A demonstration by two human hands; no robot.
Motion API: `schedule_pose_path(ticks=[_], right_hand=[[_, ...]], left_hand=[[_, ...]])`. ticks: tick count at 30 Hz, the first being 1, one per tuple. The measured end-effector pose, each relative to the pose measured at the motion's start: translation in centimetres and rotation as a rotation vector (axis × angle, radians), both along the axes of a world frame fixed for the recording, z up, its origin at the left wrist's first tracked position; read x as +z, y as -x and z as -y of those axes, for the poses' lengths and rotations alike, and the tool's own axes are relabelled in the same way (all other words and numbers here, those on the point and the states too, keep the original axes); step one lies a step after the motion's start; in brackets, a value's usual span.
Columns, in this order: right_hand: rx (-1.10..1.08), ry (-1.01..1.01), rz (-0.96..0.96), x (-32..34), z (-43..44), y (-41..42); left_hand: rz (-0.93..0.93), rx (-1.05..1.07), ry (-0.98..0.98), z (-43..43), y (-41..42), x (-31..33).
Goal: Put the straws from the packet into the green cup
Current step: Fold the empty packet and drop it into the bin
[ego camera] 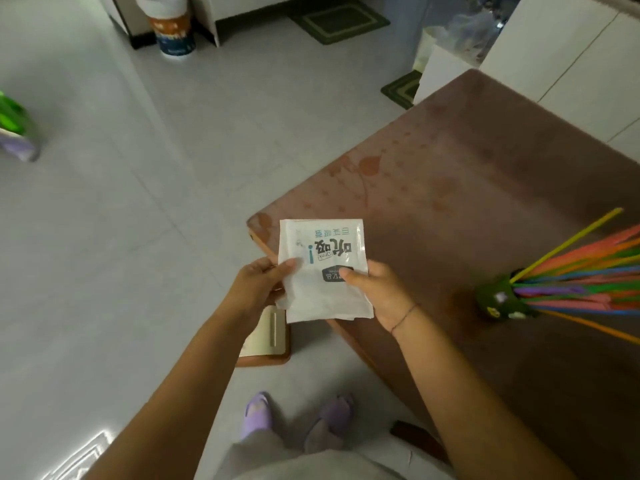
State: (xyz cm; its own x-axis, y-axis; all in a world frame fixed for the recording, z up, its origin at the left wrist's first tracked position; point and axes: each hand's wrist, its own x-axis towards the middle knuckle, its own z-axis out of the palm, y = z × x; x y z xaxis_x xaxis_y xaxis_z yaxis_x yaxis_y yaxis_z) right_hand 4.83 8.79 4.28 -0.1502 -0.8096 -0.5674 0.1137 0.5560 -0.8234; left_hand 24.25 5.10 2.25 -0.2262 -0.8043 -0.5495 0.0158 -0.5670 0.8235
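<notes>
head view: i see both hands holding the white packet [325,271] up over a corner of the brown table [450,168]. left hand [263,282] pinches its left edge, thumb on top. right hand [377,289] grips the right side, thumb on the dark label. green cup [498,297] stands on the table, well to the right, with coloured straws [581,271] fanning out of it.

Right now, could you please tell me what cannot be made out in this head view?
The packet: its opaque white wrapper, gripped by the left hand and right hand, hides whether anything is inside.
The straws in the green cup: their far ends are cut off by the right edge.
The cup's inside: hidden by the straws.
The green object at the left edge: blurred and cut off.
</notes>
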Motion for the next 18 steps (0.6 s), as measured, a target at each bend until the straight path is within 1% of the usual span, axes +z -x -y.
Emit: schedule_pose_path(ticks=[4,9,18], right_hand=[[-0.022,-0.041,-0.058,-1.2,1.0,-5.4],[-0.042,-0.049,-0.097,-4.4,1.1,-10.6],[0.098,-0.151,-0.339,-13.9,-0.3,-15.0]], left_hand=[[0.048,0.115,-0.019,-0.3,-6.2,-1.5],[0.100,0.184,-0.094,-1.1,-13.5,-4.9],[0.154,0.336,-0.223,-3.8,-19.7,-13.1]])
